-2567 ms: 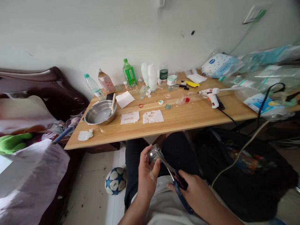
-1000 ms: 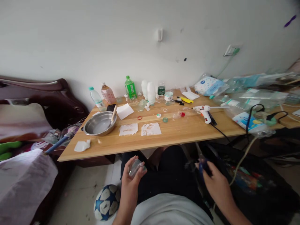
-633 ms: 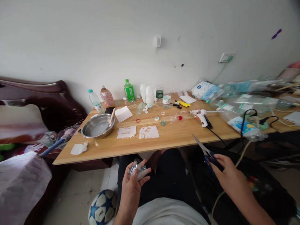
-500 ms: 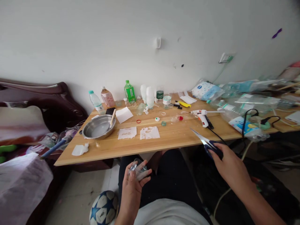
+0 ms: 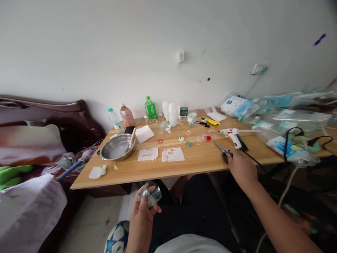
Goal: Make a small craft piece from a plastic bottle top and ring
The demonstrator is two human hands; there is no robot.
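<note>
Over my lap, my left hand (image 5: 144, 209) is closed around a clear plastic piece (image 5: 154, 196) that looks like part of a cut bottle. My right hand (image 5: 242, 169) is at the table's front edge, with its fingers on the dark blue handles of the scissors (image 5: 223, 151). The blades lie low over the tabletop and point to the back left. Just beyond them is the white glue gun (image 5: 233, 136). Left of the blades lies a clear bottle neck with a red cap (image 5: 207, 137).
A steel bowl (image 5: 105, 154) with a wooden-handled brush (image 5: 132, 137) stands on the left of the wooden table (image 5: 126, 172). Several bottles, including a green one (image 5: 150, 109), line the wall. Empty plastic bottles (image 5: 286, 149) and cables crowd the right side. A ball (image 5: 118, 239) rests on the floor.
My right hand has moved forward and left, bringing the scissors from above the table edge down to the tabletop. The left hand still holds the plastic piece, slightly turned. The view has shifted a little.
</note>
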